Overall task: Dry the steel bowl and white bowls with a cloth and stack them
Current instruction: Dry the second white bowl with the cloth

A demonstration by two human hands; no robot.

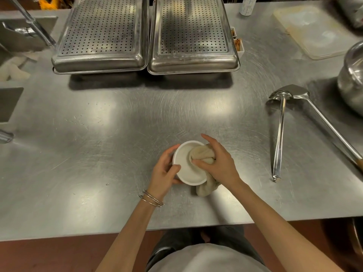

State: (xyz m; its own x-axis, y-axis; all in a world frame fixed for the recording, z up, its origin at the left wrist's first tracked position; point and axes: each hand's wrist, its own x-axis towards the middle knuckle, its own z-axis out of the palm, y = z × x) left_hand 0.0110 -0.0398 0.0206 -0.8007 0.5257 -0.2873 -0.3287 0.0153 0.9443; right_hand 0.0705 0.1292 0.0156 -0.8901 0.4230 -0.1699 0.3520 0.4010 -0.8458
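White ceramic: one white bowl (184, 166) sits near the front middle of the steel table (98, 134), cupped in my left hand (165, 171). The fingers curl round its far wall and the thumb lies over the near rim. Whether its base rests on the table I cannot tell. Inside the bowl is a bunched beige cloth (202, 153), and nothing else shows in it. My right hand (220, 161) clamps the cloth, thumb and fingers closed on the wad and pressing it against the right inner wall. The cloth's loose end hangs out over the rim, beneath my wrist, down to the table. At the back stand two steel pans, a left pan (100, 32) and a right pan (193, 32), side by side and touching. Each is covered by a perforated sheet, so the contents are hidden. To the right, well apart from the bowl, a ladle (279, 134) and a long-handled spatula (324, 124) lie on the table. A steel pot (351, 79) is cut off by the right edge, its inside unseen.
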